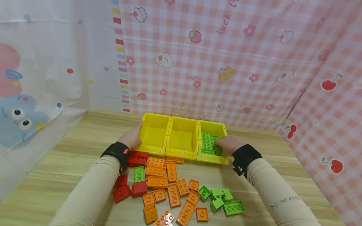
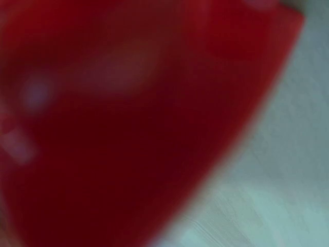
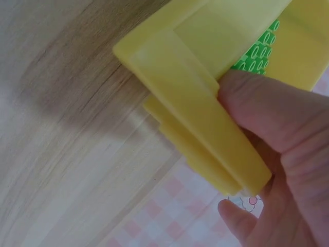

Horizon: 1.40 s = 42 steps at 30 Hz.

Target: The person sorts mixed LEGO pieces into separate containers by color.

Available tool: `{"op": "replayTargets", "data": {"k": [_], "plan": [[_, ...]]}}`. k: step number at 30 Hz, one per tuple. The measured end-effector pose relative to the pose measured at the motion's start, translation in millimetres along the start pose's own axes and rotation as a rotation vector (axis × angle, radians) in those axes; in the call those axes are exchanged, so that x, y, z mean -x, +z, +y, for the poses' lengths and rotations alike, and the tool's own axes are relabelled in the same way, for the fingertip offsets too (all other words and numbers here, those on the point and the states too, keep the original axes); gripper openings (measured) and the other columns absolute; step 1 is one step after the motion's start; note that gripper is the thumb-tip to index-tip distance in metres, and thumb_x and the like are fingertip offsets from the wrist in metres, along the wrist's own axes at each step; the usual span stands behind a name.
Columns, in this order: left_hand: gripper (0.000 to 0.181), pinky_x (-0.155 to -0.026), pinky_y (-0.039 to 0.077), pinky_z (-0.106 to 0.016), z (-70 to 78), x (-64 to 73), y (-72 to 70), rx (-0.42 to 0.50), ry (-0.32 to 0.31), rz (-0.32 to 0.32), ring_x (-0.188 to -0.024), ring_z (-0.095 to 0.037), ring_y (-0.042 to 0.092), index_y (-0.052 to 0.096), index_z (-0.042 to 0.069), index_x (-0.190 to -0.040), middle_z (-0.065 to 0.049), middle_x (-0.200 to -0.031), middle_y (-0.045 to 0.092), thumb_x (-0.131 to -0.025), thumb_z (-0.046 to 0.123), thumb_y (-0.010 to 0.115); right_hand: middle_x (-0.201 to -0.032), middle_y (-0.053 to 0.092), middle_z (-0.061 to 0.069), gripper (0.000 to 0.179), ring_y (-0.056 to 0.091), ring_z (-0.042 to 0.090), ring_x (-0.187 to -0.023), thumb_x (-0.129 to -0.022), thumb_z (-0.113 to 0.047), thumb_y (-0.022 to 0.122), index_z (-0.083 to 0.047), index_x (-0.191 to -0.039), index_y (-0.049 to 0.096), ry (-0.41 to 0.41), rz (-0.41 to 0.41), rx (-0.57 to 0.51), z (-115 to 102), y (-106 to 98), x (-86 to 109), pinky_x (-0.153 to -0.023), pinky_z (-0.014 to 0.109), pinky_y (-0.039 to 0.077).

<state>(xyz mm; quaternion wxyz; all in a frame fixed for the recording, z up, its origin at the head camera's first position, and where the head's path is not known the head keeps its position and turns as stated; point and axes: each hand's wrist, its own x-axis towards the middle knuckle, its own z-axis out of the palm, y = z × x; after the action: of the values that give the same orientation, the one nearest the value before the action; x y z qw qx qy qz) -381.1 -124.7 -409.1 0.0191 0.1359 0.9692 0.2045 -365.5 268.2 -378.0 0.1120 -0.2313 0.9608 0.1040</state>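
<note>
Three yellow bins stand side by side in a row: left bin [image 1: 154, 135], middle bin [image 1: 182, 141] and right bin [image 1: 213, 158]. My left hand [image 1: 130, 137] lies against the outer left wall of the left bin, its visible fingers fairly straight. With the thumb inside and the fingers outside, my right hand [image 1: 228, 145] grips the side wall of the right bin [image 3: 200, 118]. Green building blocks [image 1: 207, 142] lie in that bin, partly covered by the hand. A blurred red block [image 2: 128, 134] fills most of the left wrist view.
Loose orange blocks [image 1: 173, 195] spread in front of the bins. Red blocks [image 1: 122, 193] lie by my left forearm, with a green block [image 1: 139, 174] nearby. More green blocks [image 1: 234, 207] lie at the right. A checked cloth [image 1: 181, 69] hangs behind the wooden table [image 1: 85, 135].
</note>
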Motion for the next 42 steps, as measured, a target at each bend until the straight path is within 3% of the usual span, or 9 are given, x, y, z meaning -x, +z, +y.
{"op": "replayTargets", "data": {"k": [7,12,16,21,28,42], "plan": [[0.083,-0.049,0.032,-0.030,6.2,1.0,2.6,0.002,0.025,0.008,-0.046,-0.020,0.040,0.004,-0.003,-0.147,-0.007,-0.057,0.046,-0.083,0.002,0.057,-0.101,0.066,0.006,0.028,0.059,0.021,-0.093,-0.080,-0.018,0.073,-0.010,-0.107,0.067,-0.008,0.069,-0.040,3.1,6.2,10.5,-0.088,0.041,0.045],[0.083,-0.047,0.030,-0.029,8.6,1.8,6.0,0.004,0.025,0.001,-0.044,-0.019,0.038,0.004,-0.003,-0.147,-0.006,-0.055,0.045,-0.083,0.002,0.057,-0.098,0.066,0.005,0.019,0.060,0.020,-0.089,-0.085,-0.015,0.067,-0.007,-0.103,0.067,-0.027,0.137,-0.073,-1.0,7.6,24.3,-0.084,0.039,0.046],[0.083,-0.047,0.030,-0.028,8.1,1.3,8.9,0.015,0.041,-0.008,-0.044,-0.018,0.038,0.003,-0.004,-0.146,-0.005,-0.055,0.044,-0.083,0.002,0.057,-0.101,0.065,0.008,0.021,0.060,0.023,-0.092,-0.085,-0.013,0.067,-0.005,-0.105,0.066,-0.074,0.235,-0.087,-6.2,7.0,41.2,-0.083,0.040,0.047],[0.084,-0.047,0.030,-0.029,6.6,2.4,9.7,0.015,0.031,-0.020,-0.044,-0.018,0.037,0.001,-0.004,-0.146,-0.005,-0.055,0.043,-0.084,0.002,0.056,-0.095,0.063,0.005,0.017,0.060,0.019,-0.084,-0.084,-0.013,0.069,-0.007,-0.100,0.067,-0.164,0.331,-0.106,-18.8,3.1,69.2,-0.075,0.036,0.049],[0.083,-0.047,0.030,-0.030,5.7,3.0,9.1,0.017,0.023,-0.016,-0.044,-0.019,0.038,0.001,-0.003,-0.147,-0.006,-0.054,0.044,-0.085,0.003,0.055,-0.087,0.063,-0.005,0.008,0.058,0.009,-0.077,-0.085,-0.012,0.067,-0.011,-0.093,0.068,-0.228,0.268,-0.176,-35.7,5.4,109.3,-0.068,0.029,0.049],[0.083,-0.046,0.030,-0.029,0.0,2.7,3.1,0.020,0.063,-0.005,-0.042,-0.019,0.037,-0.001,-0.006,-0.146,-0.006,-0.053,0.043,-0.085,0.004,0.055,-0.090,0.060,-0.011,0.005,0.056,0.004,-0.081,-0.087,-0.017,0.065,-0.017,-0.091,0.065,-0.200,0.167,-0.353,-45.9,43.2,161.6,-0.069,0.027,0.048]]}}
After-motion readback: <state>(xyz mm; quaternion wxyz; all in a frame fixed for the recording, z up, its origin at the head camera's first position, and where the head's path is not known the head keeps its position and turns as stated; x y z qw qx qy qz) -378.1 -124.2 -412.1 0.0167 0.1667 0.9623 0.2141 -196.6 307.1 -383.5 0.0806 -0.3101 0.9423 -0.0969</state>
